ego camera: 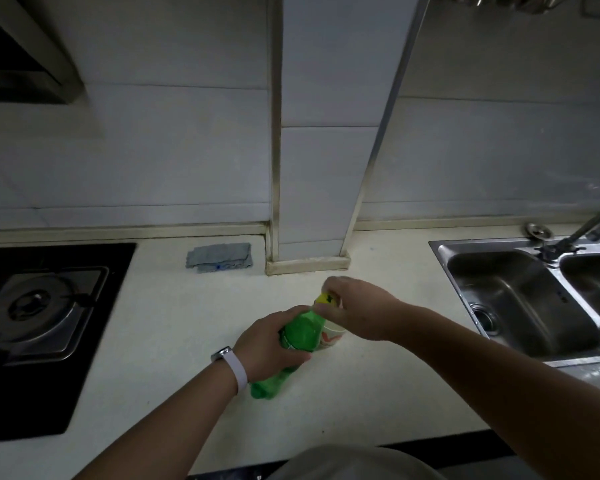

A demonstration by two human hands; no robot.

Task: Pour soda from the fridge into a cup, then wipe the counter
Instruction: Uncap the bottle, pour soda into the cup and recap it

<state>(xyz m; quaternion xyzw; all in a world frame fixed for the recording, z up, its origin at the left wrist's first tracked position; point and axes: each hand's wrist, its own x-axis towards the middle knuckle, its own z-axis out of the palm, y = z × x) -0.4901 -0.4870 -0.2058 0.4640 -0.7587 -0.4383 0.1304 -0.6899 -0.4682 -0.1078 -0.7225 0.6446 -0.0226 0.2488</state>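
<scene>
Far left I get a gas stove [45, 306], then a folded blue cloth [219, 257] flat on the counter [174, 341] by the wall, well apart from the hands. Left hand [267, 344] (white wristband [236, 367] on it) comes in from bottom left, fingers and thumb wrapped round the body of the green soda bottle [303, 332]. Bottle sits mid-counter, base nearest me, long axis running up and right, yellow cap [324, 299] pointing away toward the wall; upright or tilted, I can't tell. A white paper cup [333, 336] is just behind it, partly hidden. Right hand [361, 311] reaches in from the right, wrist bent, fingertips pinching the cap. Steel sink [520, 292] and faucet [593, 223] far right.
</scene>
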